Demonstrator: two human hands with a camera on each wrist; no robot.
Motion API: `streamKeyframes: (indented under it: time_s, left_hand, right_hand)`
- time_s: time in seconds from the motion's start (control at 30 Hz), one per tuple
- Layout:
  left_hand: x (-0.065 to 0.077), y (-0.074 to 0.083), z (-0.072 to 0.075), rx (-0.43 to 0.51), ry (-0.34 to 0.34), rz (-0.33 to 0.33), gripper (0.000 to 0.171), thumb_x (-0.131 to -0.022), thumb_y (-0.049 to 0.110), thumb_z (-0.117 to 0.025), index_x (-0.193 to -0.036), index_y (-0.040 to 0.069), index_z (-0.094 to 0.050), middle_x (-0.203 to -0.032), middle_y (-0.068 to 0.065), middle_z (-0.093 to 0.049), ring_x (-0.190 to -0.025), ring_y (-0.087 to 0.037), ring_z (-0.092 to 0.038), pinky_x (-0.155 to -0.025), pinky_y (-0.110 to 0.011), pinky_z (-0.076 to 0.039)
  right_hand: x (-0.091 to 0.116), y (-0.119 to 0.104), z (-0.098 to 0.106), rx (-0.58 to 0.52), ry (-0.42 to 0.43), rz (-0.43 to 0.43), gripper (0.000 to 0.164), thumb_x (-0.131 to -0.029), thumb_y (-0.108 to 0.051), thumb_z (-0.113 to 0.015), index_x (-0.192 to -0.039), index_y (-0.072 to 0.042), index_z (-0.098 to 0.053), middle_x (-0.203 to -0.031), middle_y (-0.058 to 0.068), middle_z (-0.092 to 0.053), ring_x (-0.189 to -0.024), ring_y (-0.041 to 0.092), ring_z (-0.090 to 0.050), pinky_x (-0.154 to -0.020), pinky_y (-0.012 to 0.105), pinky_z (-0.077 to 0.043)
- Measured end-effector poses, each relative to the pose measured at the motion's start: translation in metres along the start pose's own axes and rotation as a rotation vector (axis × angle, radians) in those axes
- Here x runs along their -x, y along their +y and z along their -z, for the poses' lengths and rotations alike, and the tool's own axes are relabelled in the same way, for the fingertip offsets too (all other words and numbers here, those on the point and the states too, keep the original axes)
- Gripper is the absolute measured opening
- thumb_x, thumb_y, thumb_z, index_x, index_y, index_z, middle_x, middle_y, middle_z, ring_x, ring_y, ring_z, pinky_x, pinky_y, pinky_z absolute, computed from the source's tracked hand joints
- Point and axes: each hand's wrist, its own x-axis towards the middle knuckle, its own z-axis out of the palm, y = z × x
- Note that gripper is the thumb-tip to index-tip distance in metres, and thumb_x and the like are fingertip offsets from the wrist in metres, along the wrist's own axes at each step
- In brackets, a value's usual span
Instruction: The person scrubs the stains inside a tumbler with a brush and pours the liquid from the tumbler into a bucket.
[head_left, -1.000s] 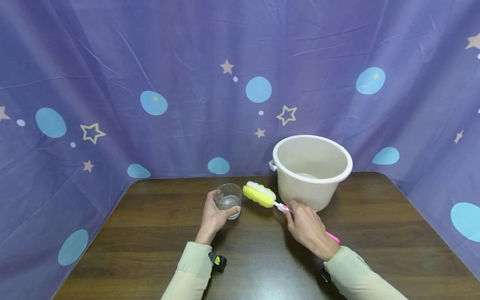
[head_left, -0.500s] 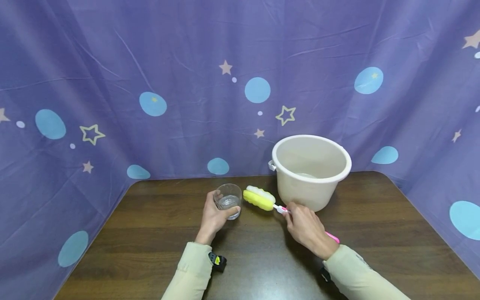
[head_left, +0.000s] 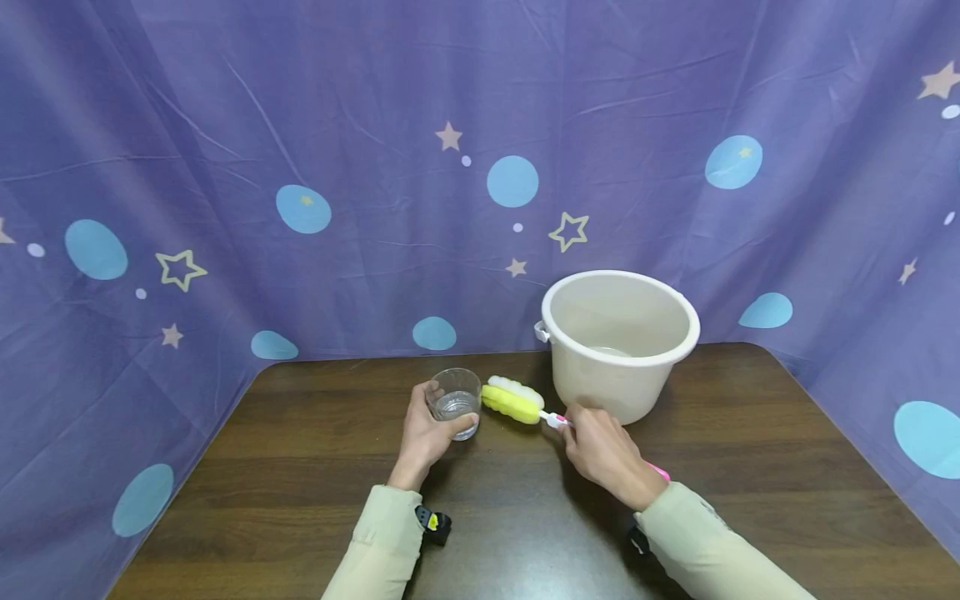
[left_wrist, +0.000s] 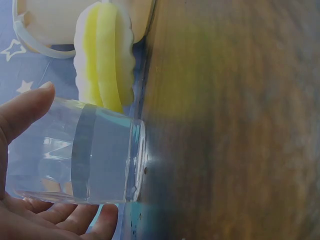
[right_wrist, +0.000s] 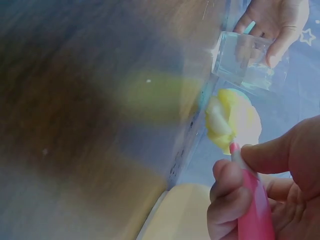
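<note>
We see a big purple curtain behind a brown table. On it stands a white bucket, to the right. The right hand grips a yellow and white brush. Just beside its tip, the left hand curls round a clear glass. We can't quite tell if the glass touches the table.

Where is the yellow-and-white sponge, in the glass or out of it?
Out: in the head view the sponge is beside the glass, outside its wall; whether they touch, I cannot tell.
</note>
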Motion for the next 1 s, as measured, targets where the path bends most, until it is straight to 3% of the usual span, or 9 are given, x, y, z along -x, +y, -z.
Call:
streamKeyframes:
  time_s: [0.63, 1.0]
  left_hand:
    - [0.0002, -0.0008, 0.0001, -0.006, -0.008, 0.0, 0.083, -0.065, 0.015, -0.087, -0.132, 0.001, -0.04, -0.131, -0.021, -0.051, -0.121, -0.034, -0.048, -0.103, -0.046, -0.037]
    - [-0.0001, -0.0008, 0.0008, -0.004, -0.003, 0.0, 0.084, -0.065, 0.014, -0.087, -0.132, 0.001, -0.04, -0.131, -0.02, -0.051, -0.122, -0.034, -0.048, -0.103, -0.045, -0.037]
  right_hand:
    - [-0.0015, 0.0043, -0.0013, -0.003, -0.069, 0.001, 0.022, -0.085, -0.011, -0.065, -0.068, -0.015, -0.052, -0.062, -0.002, -0.049, -0.054, 0.018, -0.046, -0.049, 0.034, -0.039]
    - [-0.0023, 0.0017, 0.0012, 0.056, -0.189, -0.016, 0.023, -0.081, -0.007, -0.063, -0.062, -0.014, -0.052, -0.061, 0.001, -0.048, -0.054, 0.02, -0.046, -0.047, 0.035, -0.038]
